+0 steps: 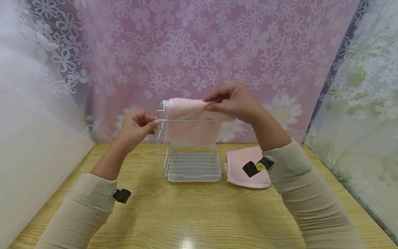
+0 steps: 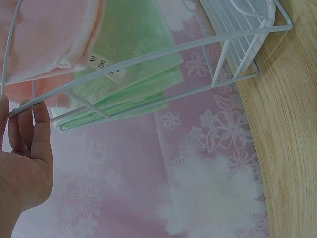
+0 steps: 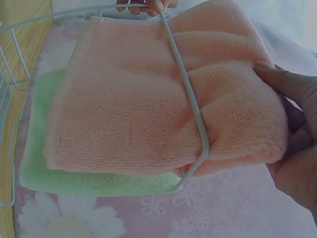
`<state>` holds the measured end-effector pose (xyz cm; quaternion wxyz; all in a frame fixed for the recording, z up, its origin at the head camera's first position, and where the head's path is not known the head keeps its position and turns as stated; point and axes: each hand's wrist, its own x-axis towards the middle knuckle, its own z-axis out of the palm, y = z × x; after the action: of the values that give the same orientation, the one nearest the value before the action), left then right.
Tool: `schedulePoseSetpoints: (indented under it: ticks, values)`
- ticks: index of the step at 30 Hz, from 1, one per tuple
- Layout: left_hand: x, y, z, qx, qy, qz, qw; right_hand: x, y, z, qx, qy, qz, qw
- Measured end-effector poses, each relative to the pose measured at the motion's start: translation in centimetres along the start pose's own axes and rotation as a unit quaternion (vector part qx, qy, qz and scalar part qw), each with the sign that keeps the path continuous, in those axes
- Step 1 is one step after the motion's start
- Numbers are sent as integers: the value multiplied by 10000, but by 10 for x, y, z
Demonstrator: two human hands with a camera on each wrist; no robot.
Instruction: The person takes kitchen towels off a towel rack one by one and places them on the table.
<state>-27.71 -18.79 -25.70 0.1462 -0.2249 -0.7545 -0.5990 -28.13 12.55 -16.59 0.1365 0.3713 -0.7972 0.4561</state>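
A white wire towel rack (image 1: pixel 193 176) stands on the table, with a slatted base tray. My left hand (image 1: pixel 133 130) pinches the upper left corner of its frame between thumb and fingers. Over the rack's upper part hangs a pink towel (image 1: pixel 186 108), and my right hand (image 1: pixel 238 103) pinches its upper right part. The right wrist view shows the pink towel (image 3: pixel 124 99) passing under a white bar, with my right thumb on top and fingers beneath. A green towel (image 2: pixel 136 42) with a white label hangs behind it.
Another pink towel (image 1: pixel 244 157) lies folded on the wooden table (image 1: pixel 192 214), right of the rack and partly beneath my right forearm. Floral curtains (image 1: pixel 199 52) close off the back and sides. Black straps sit on both sleeves.
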Motion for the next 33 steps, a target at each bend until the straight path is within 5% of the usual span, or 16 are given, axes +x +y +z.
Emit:
schedulePoseSetpoints:
  ticks: [11, 33]
  values:
    - [0, -1, 0, 15, 21, -28, 10000, -8, 4, -3, 451, 64, -144, 9989]
    - [-1, 1, 2, 246, 59, 39, 9997, -29, 6, 1, 564, 174, -147, 9981]
